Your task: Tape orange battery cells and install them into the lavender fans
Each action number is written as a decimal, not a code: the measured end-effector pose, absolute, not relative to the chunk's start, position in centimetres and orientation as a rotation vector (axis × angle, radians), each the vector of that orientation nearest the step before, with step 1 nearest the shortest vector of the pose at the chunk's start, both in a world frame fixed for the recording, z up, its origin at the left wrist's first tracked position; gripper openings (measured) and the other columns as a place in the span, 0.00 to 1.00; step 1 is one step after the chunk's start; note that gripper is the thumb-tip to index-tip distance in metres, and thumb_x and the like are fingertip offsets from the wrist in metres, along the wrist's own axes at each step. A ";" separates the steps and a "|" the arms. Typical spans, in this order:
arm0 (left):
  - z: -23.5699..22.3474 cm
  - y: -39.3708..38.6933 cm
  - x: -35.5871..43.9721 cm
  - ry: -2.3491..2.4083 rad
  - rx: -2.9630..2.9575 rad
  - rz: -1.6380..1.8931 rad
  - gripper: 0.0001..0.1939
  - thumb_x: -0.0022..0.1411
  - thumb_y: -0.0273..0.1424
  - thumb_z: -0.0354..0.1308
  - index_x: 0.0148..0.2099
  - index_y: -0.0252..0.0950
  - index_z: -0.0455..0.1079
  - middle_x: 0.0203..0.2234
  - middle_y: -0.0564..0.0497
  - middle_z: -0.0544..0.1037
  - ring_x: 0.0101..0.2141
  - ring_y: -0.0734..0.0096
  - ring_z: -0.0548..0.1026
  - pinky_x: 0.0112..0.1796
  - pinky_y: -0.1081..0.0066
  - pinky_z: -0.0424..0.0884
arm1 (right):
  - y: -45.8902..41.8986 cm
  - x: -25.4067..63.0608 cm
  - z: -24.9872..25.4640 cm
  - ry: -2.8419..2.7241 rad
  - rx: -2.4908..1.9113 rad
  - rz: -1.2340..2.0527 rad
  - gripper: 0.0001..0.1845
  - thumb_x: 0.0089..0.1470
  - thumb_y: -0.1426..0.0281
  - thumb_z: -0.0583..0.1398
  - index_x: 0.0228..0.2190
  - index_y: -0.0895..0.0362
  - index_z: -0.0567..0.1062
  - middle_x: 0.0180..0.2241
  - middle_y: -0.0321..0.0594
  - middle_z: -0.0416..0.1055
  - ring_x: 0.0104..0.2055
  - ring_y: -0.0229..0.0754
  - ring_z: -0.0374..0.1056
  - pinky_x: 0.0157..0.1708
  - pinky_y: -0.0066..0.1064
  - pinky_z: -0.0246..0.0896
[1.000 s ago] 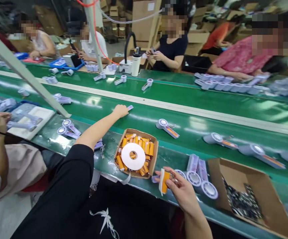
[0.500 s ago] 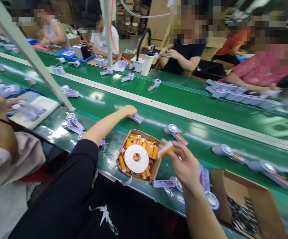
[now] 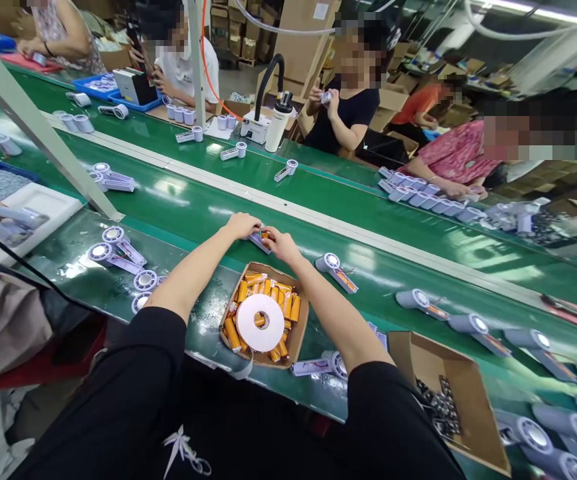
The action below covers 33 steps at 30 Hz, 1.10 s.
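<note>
My left hand (image 3: 242, 227) is closed around the head end of a lilac handheld fan (image 3: 259, 244) on the green belt; the hand hides that end. My right hand (image 3: 283, 247) pinches an orange-wrapped battery (image 3: 265, 235) at the fan's open handle. How far the battery sits inside cannot be made out. Just below my forearms stands a cardboard box (image 3: 302, 337) of orange batteries. A roll of white tape (image 3: 246, 325) lies on top of them, its loose end hanging over the box's near edge.
Fans with orange batteries, one of them a nearby fan (image 3: 329, 262), line the belt (image 3: 188, 193) rightward. More fans (image 3: 113, 235) lie left on the bench. A cardboard box (image 3: 483, 400) of small dark parts stands right. A slanted post (image 3: 43, 120) rises left; co-workers sit across.
My right hand has carried the battery from above the box's right side up and left to the fan beside my left hand. The camera view has shifted right.
</note>
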<state>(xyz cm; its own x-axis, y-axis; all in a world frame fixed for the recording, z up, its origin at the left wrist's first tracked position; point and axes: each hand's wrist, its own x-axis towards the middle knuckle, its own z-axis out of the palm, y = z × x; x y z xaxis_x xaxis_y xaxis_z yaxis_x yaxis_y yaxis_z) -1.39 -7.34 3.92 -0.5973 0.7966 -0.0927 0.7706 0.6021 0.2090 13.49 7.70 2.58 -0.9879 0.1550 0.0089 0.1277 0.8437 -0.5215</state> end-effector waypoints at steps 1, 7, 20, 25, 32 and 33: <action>3.7 -7.1 -1.4 2.656 1.294 0.245 0.17 0.74 0.41 0.58 0.57 0.49 0.84 0.53 0.47 0.88 0.55 0.54 0.82 0.52 0.66 0.73 | 7.8 13.7 2.5 -3.023 -0.218 0.771 0.24 0.70 0.68 0.61 0.64 0.54 0.78 0.47 0.43 0.89 0.47 0.49 0.84 0.53 0.36 0.75; 2.9 -6.0 -1.6 2.643 1.207 0.373 0.15 0.74 0.40 0.59 0.54 0.48 0.85 0.53 0.47 0.88 0.53 0.54 0.82 0.52 0.65 0.72 | 7.7 13.0 2.9 -3.286 -0.138 0.388 0.26 0.75 0.61 0.58 0.69 0.49 0.75 0.57 0.49 0.86 0.56 0.55 0.82 0.58 0.39 0.72; 6.0 -7.3 4.1 2.670 1.298 0.615 0.24 0.71 0.26 0.57 0.66 0.32 0.77 0.65 0.36 0.80 0.65 0.52 0.75 0.67 0.57 0.68 | 7.1 12.0 5.8 -3.420 -0.007 0.054 0.24 0.75 0.62 0.57 0.64 0.55 0.81 0.59 0.59 0.83 0.62 0.61 0.80 0.59 0.45 0.73; 7.0 -17.6 13.0 2.146 1.900 0.624 0.20 0.74 0.41 0.63 0.63 0.39 0.79 0.58 0.42 0.84 0.62 0.53 0.78 0.66 0.54 0.72 | 7.7 13.9 5.3 -3.339 -0.081 0.141 0.25 0.77 0.63 0.55 0.68 0.54 0.77 0.61 0.59 0.81 0.62 0.61 0.79 0.60 0.47 0.73; 9.7 -23.1 18.1 1.823 2.151 0.208 0.25 0.72 0.34 0.67 0.69 0.41 0.73 0.67 0.42 0.79 0.73 0.41 0.65 0.73 0.42 0.63 | 7.2 17.5 8.9 -3.224 -0.182 0.291 0.25 0.75 0.62 0.59 0.66 0.57 0.79 0.67 0.59 0.76 0.66 0.63 0.74 0.63 0.48 0.69; 10.1 -23.4 18.1 1.835 2.125 0.255 0.23 0.74 0.34 0.65 0.69 0.41 0.73 0.66 0.42 0.79 0.73 0.41 0.63 0.73 0.42 0.64 | 7.0 19.4 9.7 -3.132 -0.192 0.366 0.25 0.76 0.62 0.58 0.66 0.57 0.79 0.68 0.57 0.76 0.66 0.61 0.74 0.64 0.46 0.69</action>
<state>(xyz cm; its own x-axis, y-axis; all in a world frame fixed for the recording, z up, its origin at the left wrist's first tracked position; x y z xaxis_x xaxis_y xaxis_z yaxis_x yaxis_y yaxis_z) 18.13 -23.44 10.12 0.1584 0.9846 -0.0735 0.9273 -0.1227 0.3535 19.37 7.02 9.72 -0.9924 0.1187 -0.0316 0.1228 0.9657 -0.2287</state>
